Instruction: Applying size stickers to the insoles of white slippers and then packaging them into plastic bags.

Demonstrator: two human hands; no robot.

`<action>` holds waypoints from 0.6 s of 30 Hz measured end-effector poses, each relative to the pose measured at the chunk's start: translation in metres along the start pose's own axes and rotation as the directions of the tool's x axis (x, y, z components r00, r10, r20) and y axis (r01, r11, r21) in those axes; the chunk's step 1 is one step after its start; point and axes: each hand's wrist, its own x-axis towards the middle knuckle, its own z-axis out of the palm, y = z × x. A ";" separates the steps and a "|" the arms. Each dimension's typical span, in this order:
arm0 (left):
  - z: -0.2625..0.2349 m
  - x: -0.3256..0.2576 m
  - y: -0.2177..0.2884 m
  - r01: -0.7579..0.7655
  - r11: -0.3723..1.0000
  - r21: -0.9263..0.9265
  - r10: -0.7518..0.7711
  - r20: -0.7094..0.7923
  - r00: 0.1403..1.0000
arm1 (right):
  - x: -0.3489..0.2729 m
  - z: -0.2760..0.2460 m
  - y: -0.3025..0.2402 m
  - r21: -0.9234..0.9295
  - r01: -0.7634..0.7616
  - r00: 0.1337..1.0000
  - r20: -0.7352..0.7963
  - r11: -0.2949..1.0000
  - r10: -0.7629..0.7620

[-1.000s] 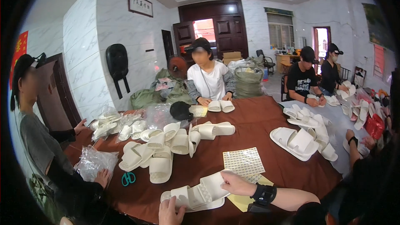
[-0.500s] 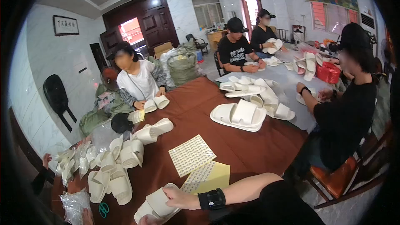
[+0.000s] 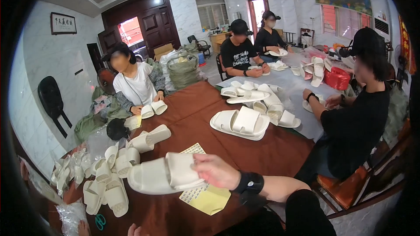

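Observation:
My right hand (image 3: pixel 216 171), with a black band at the wrist, grips a pair of white slippers (image 3: pixel 151 177) by the strap side. The pair is lifted above the table and covers part of the sticker sheets. At the lower edge only the fingertips of my left hand (image 3: pixel 134 230) show; they are apart from the slippers and hold nothing visible. Under the raised pair lie a sheet of small printed stickers (image 3: pixel 194 148) and a yellow-backed sticker sheet (image 3: pixel 212 201). To the left is a heap of white slippers (image 3: pixel 116 194).
Teal-handled scissors (image 3: pixel 100 222) and clear plastic bags (image 3: pixel 72 218) lie at the lower left, where another person's hand (image 3: pixel 82 227) reaches in. More white slippers (image 3: pixel 240 122) stand on the brown tablecloth (image 3: pixel 183 105). Several co-workers sit around, one close on the right (image 3: pixel 356 118).
My right hand has raised the pair of slippers off the table and turned it sideways. My left hand has let go and drawn back to the lower edge. The view has shifted slightly.

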 end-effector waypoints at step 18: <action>0.023 -0.008 0.004 0.056 0.996 -0.074 -0.036 0.249 0.968 | -0.021 -0.190 -0.084 0.027 0.486 0.559 -0.778 0.874 -0.287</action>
